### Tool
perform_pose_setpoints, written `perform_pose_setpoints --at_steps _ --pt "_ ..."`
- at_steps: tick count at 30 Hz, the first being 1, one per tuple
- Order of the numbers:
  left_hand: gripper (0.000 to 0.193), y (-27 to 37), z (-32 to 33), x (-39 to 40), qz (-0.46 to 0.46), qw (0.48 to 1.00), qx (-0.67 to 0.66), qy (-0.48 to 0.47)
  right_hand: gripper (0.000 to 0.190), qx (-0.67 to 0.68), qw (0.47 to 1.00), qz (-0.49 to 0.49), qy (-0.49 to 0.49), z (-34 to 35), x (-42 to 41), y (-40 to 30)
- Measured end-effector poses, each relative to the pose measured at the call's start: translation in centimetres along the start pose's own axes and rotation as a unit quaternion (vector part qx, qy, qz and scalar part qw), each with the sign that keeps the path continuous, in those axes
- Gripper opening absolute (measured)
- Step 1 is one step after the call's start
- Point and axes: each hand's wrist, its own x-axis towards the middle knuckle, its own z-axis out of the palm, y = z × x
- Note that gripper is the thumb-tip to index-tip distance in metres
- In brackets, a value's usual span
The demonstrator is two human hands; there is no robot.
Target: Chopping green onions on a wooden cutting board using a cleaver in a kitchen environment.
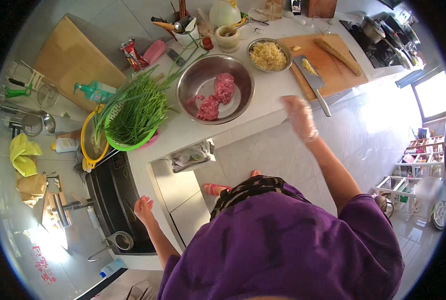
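Note:
My right hand [299, 117], in a clear plastic glove and blurred by motion, hangs in front of the counter edge. It is nearest to the handle of a cleaver [312, 77], whose blade carries some chopped yellowish bits. Behind lies a wooden cutting board [341, 48]. Two lumps of raw minced meat [224, 88] sit in a wide steel bowl [241, 107] on the counter. A smaller metal bowl [268, 56] holds a chopped pale-yellow food. Beside the sink's near edge, my left hand [144, 210] is bare and holds nothing, its fingers loosely bent.
Long green chives [144, 108] fill a green colander [123, 147], next to a yellow-rimmed strainer [84, 131]. The dark sink [114, 202] lies at the left. A stone mortar [227, 43] and a utensil holder [187, 39] stand at the back. The cooktop [380, 48] is far right.

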Motion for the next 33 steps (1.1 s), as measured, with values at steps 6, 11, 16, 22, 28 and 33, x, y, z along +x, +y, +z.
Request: perform_pose_setpoints --at_steps 6,11,16,22,28,33 --pt "0.022 3.7 5.6 -0.6 0.049 0.997 -0.020 -0.049 0.027 -0.273 0.949 0.136 0.080 -7.7 0.2 11.7" --pt "0.021 7.7 9.2 0.7 0.164 0.981 0.057 -0.090 0.038 -0.265 0.909 0.321 -0.027 -7.8 0.8 15.4" --pt "0.020 11.5 13.8 3.3 0.193 0.974 0.070 -0.098 0.038 -0.236 0.919 0.317 0.005 -6.9 -0.1 21.2" --pt "0.013 12.7 16.9 4.4 0.282 0.946 0.084 -0.135 0.043 -0.158 0.892 0.419 -0.052 -6.2 0.9 23.0" --pt "0.017 13.9 17.5 4.9 0.259 0.941 0.104 -0.194 0.060 -0.247 0.928 0.272 -0.053 -6.5 0.3 21.1" --pt "0.014 15.7 18.4 4.0 0.293 0.934 0.112 -0.170 0.057 -0.235 0.905 0.353 0.038 -8.0 0.6 9.5"
